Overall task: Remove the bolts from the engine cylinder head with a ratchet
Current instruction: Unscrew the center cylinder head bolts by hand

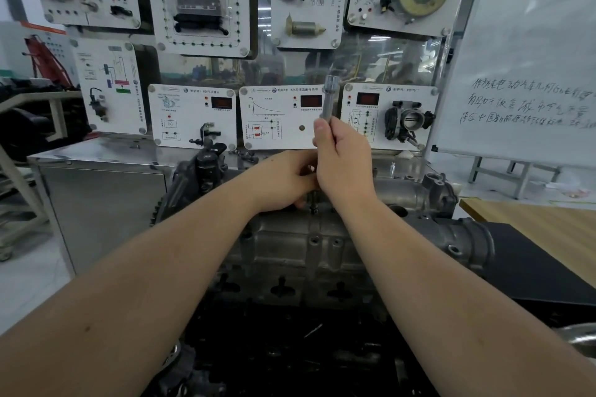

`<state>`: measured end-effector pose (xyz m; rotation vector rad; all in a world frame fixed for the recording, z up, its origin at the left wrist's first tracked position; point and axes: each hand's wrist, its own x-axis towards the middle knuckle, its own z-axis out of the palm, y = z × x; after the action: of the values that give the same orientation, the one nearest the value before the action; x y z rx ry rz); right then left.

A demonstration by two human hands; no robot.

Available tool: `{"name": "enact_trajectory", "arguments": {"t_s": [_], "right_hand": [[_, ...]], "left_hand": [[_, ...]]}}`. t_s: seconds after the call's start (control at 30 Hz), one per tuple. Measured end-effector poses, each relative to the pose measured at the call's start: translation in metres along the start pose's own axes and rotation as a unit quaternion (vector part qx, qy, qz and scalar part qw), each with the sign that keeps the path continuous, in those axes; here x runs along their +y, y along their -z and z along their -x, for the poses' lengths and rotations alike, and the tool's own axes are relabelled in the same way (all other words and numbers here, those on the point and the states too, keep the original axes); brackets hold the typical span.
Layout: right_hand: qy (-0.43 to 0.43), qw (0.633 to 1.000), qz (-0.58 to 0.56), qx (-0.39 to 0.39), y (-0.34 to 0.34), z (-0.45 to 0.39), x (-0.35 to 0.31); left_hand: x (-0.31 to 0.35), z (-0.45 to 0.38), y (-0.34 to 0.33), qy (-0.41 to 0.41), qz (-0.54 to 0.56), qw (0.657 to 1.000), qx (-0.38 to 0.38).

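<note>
metal bench (96, 158), training panels (193, 116), whiteboard (532, 58)

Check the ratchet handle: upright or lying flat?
Upright. The ratchet handle sticks up out of the right hand, above the cylinder head.

Both our forearms extend forward and converge ahead of us. Our right hand (342, 158) is raised, thumb uppermost, fingers curled in a grip around the ratchet handle (329, 100), which stands upright above the fist. Our left hand (283, 180) sits just below and left of it, touching it, fingers curled downward; what they hold cannot be determined.
</note>
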<state>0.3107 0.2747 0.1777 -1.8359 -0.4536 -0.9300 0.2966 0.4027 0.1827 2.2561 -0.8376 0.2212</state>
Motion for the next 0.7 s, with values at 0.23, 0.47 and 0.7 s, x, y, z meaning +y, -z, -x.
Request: {"name": "enact_trajectory", "arguments": {"t_s": [0.23,0.47,0.7], "right_hand": [[-0.02,0.998,-0.057,-0.003,-0.0024,0.0027,-0.0015],[0.017,1.0,0.015,0.021,0.0002,0.0011,0.0008],[-0.008,0.999,-0.05,0.009,-0.0013,0.0024,-0.0006]], "left_hand": [[-0.0044,-0.0037,0.0007,0.021,-0.025,0.999,-0.002],[-0.0036,-0.0039,-0.0014,0.009,-0.032,0.999,0.008],[-0.0036,-0.0015,0.0002,0.016,-0.018,1.0,0.019]]}}
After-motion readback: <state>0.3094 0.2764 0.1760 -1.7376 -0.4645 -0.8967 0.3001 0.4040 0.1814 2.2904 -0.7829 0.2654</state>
